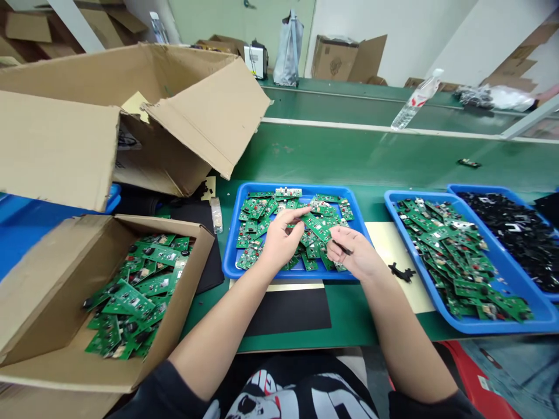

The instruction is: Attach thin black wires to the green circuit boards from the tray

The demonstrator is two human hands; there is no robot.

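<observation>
Left hand: thumb and forefinger of the left hand (283, 237) pinch the far left end of a green circuit board (317, 226), forefinger stretched along its edge.
Right hand: fingers of the right hand (353, 251) curled, thumb and forefinger pinching the board's near right end; a slim black piece (343, 248) sticks out among the fingers, too little showing to tell its kind.
Board in hand: between the two hands, tilted, above the middle blue tray (257, 187).
Under the hands: the tray holds a loose layer of boards (257, 227), overlapping at all angles, small red and pale components on them.
Nearer the body than the hands: black sheet (288, 313) on the green tabletop (209, 320), partly beneath the tray.
Just right of the right hand: yellow paper (386, 237) with a black plastic bracket (402, 272) lying on it.
Farther right: second blue tray (502, 327), heaped with similar boards; beyond it a third blue tray (484, 189) full of black plastic parts (517, 233).
Left of the left hand: open cardboard carton (174, 317), boards piled inside; a small clear packet (216, 215) lies between carton and middle tray.
Beyond, to the left: large open cardboard box (213, 110), flaps spread.
Beyond, to the right: water bottle (417, 100) on the raised ledge, leaning in view; a lone small board (469, 163) below it, farther right.
</observation>
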